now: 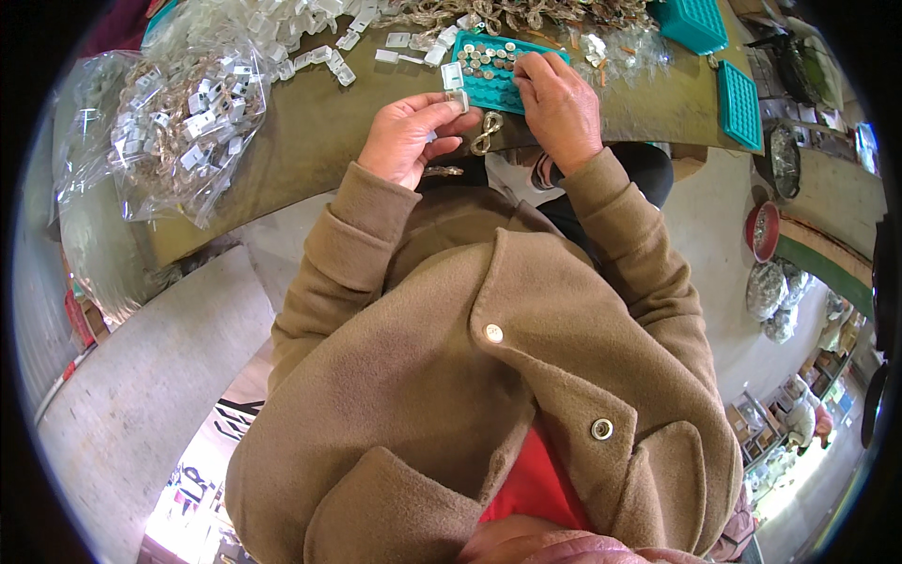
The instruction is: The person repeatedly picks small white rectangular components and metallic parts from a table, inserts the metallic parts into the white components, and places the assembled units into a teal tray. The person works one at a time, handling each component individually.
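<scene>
My left hand (411, 136) pinches a small whitish plastic case (453, 77) between thumb and fingers, its lid standing open. A pale bit also shows between the lower fingers, too small to name. Just to the right lies a teal tray (490, 92) with rows of hollows, its far part dotted with small round discs (474, 60), silvery and brownish. My right hand (564, 108) is over the tray's right side, thumb and fingertips drawn together. What those fingertips hold, if anything, is hidden. A shiny looped cord (486, 133) sits at the table's near edge, between my hands.
A clear bag (193, 132) of cords and white cases rests at the left. Beyond my hands are heaps of white cases (254, 33) and bundled cords (536, 13). More teal trays (739, 103) and clear plastic pieces (639, 61) lie to the right.
</scene>
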A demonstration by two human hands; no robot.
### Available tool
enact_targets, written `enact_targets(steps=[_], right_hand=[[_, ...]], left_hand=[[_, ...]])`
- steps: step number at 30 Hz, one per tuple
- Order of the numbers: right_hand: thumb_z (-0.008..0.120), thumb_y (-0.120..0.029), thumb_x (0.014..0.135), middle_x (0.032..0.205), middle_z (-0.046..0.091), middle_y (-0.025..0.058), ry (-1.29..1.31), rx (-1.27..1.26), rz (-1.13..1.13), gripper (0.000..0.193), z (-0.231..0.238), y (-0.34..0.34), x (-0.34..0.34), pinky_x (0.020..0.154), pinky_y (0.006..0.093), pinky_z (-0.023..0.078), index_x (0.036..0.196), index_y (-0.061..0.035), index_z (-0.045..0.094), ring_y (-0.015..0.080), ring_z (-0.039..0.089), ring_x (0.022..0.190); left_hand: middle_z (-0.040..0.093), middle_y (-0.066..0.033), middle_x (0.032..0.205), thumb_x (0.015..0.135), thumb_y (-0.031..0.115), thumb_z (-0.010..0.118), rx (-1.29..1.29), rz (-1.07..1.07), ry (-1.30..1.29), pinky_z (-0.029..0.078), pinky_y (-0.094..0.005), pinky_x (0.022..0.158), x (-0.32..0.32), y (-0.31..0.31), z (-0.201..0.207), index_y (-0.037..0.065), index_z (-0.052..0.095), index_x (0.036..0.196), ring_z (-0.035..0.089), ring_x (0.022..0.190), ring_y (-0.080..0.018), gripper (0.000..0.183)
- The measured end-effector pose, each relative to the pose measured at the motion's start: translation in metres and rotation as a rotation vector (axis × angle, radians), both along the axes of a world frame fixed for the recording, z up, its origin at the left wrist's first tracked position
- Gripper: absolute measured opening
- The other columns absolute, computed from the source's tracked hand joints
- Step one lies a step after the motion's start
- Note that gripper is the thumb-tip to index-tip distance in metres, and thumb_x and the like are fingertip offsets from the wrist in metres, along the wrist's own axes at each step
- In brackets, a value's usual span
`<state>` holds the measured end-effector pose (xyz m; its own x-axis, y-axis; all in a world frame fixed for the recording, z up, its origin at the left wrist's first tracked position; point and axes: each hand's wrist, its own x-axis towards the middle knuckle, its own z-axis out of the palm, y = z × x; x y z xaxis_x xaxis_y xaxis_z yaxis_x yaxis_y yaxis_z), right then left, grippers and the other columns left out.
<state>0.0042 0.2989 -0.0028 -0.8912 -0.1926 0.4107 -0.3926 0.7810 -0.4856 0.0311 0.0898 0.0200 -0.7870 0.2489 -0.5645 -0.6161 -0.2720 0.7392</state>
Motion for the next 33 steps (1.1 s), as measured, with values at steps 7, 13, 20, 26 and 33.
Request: enact_targets(steps=[7, 13, 20, 26, 33], right_hand=[[0.063, -0.012, 0.086, 0.091, 0.065, 0.012, -0.157, -0.221, 0.026, 0.012, 0.007, -0.016, -0.004, 0.069, 0.0435, 0.05, 0.096, -0.008, 0.067, 0.0345, 0.063, 0.082], [0.064, -0.013, 0.085, 0.091, 0.065, 0.0133, -0.119, -0.098, 0.043, 0.013, 0.0, -0.024, -0.001, 0.07, 0.0446, 0.05, 0.095, -0.0071, 0.07, 0.0355, 0.063, 0.081], [0.065, -0.014, 0.085, 0.088, 0.064, 0.0133, -0.191, -0.057, 0.084, 0.013, 0.012, -0.021, -0.005, 0.069, 0.0424, 0.051, 0.095, -0.0049, 0.064, 0.034, 0.063, 0.076], [0.067, -0.011, 0.083, 0.084, 0.062, 0.0111, -0.211, -0.335, 0.226, 0.013, 0.03, -0.026, 0.013, 0.064, 0.0351, 0.051, 0.094, -0.0042, 0.061, 0.0264, 0.062, 0.072], [0.066, -0.008, 0.083, 0.08, 0.063, 0.0098, -0.1, -0.336, 0.253, 0.007, 0.029, -0.029, 0.018, 0.062, 0.0349, 0.052, 0.089, -0.0053, 0.064, 0.0298, 0.064, 0.072]], left_hand=[[0.07, -0.0129, 0.108, 0.097, 0.015, 0.057, 0.114, 0.081, -0.005, 0.056, -0.0155, 0.067, -0.002, 0.0, -0.001, -0.002, 0.06, 0.116, 0.068, 0.096, -0.0117, 0.026], [0.07, -0.0118, 0.108, 0.097, 0.014, 0.058, 0.108, 0.059, 0.003, 0.056, -0.0158, 0.07, -0.003, -0.002, -0.003, -0.001, 0.06, 0.116, 0.068, 0.097, -0.0119, 0.024], [0.07, -0.0105, 0.107, 0.096, 0.014, 0.06, 0.086, 0.053, 0.024, 0.055, -0.0164, 0.068, 0.0, 0.001, -0.001, 0.0, 0.062, 0.114, 0.068, 0.095, -0.0112, 0.023], [0.07, -0.0062, 0.104, 0.094, 0.012, 0.063, 0.08, 0.03, 0.055, 0.055, -0.0176, 0.067, 0.001, 0.004, 0.001, 0.001, 0.062, 0.119, 0.068, 0.093, -0.0114, 0.027], [0.07, -0.0041, 0.104, 0.093, 0.012, 0.064, 0.038, 0.034, 0.098, 0.054, -0.0183, 0.069, 0.006, 0.004, 0.003, 0.002, 0.062, 0.123, 0.068, 0.093, -0.0108, 0.032]])
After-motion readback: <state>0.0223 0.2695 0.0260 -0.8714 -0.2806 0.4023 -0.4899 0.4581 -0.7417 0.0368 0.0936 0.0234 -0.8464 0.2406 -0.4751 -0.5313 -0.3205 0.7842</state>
